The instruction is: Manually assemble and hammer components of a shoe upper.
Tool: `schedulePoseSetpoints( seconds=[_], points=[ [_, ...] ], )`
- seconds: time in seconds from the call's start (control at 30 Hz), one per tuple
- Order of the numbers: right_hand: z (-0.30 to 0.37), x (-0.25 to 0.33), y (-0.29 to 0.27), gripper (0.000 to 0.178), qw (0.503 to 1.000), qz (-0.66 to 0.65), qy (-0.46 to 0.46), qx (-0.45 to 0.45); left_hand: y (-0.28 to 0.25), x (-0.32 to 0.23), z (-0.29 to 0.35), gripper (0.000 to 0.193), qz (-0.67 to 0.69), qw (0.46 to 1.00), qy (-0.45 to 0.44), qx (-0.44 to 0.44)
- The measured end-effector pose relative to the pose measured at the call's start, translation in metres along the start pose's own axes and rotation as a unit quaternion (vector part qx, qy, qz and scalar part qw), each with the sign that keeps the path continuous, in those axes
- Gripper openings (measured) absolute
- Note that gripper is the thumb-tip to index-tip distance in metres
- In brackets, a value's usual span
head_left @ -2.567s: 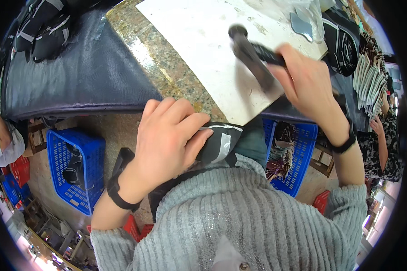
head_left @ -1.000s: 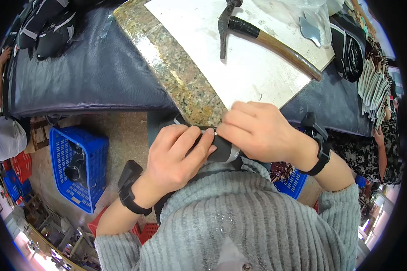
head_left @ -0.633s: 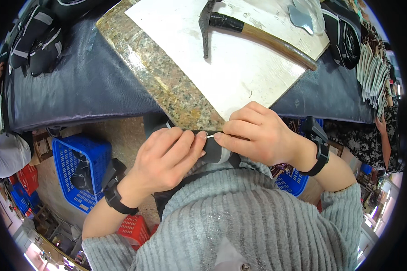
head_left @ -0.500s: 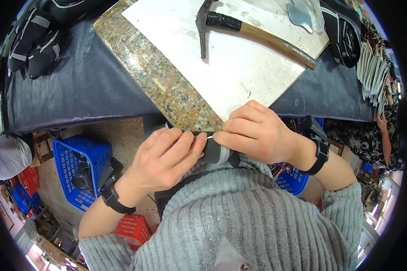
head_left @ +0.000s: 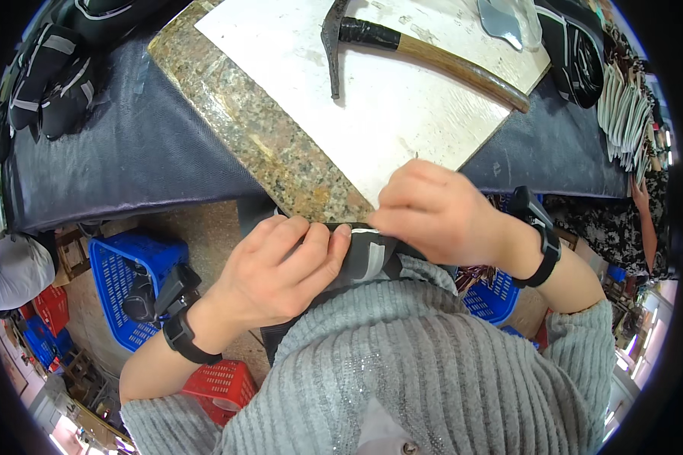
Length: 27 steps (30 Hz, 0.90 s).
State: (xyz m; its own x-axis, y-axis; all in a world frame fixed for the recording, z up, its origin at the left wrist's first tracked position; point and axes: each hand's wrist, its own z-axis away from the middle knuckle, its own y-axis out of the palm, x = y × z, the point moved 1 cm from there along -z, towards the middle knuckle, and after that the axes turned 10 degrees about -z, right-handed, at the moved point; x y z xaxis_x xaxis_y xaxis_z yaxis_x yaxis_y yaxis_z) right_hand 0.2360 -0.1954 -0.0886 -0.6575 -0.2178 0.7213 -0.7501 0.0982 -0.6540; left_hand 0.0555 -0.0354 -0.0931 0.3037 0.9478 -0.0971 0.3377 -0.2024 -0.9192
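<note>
Close to my body, at the near corner of the granite slab [head_left: 281,178], hangs a black fabric piece [head_left: 355,262] with a grey strip [head_left: 374,260] and a thin white edge. My left hand [head_left: 281,265] is closed, thumb and fingers pinching the top edge of this fabric. Just right of it, my right hand [head_left: 444,216] is curled, its fingertips pressed together at the same edge beside the slab's corner. The fingers hide part of the edge. A white board [head_left: 402,114] lies on the slab, and on it rests a hammer [head_left: 440,61] with a wooden handle.
Black padded pieces [head_left: 57,80] lie at the far left of the dark-covered table [head_left: 129,159]. A grey flat piece [head_left: 501,24] in clear plastic sits far right. Blue baskets [head_left: 118,303] and a red basket [head_left: 224,387] stand below. Other people's arms [head_left: 643,227] show at both sides.
My right hand has turned and curled further, with its fingertips slightly right along the edge. More of the white edge shows between my hands. My left hand still pinches the fabric.
</note>
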Motion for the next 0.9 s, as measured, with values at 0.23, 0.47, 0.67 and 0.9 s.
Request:
schedulePoseSetpoints(
  seconds=[0.23, 0.47, 0.67, 0.9],
  points=[
    [-0.04, -0.028, -0.05, 0.038, 0.962, 0.19, 0.041, -0.193, 0.006, -0.006, 0.009, 0.038, 0.007, 0.999, -0.048, -0.024],
    [-0.046, -0.07, -0.054, 0.035, 0.918, 0.352, 0.065, -0.173, 0.002, -0.008, 0.002, 0.039, 0.01, 0.999, -0.05, -0.005],
    [-0.031, -0.019, -0.058, 0.023, 0.956, 0.25, 0.037, -0.15, 0.008, -0.01, 0.01, 0.037, 0.011, 0.997, -0.073, -0.033],
    [0.004, 0.049, -0.053, 0.028, 0.979, 0.117, 0.168, 0.01, 0.01, -0.009, 0.011, 0.032, 0.016, 0.996, -0.053, -0.071]
  ],
)
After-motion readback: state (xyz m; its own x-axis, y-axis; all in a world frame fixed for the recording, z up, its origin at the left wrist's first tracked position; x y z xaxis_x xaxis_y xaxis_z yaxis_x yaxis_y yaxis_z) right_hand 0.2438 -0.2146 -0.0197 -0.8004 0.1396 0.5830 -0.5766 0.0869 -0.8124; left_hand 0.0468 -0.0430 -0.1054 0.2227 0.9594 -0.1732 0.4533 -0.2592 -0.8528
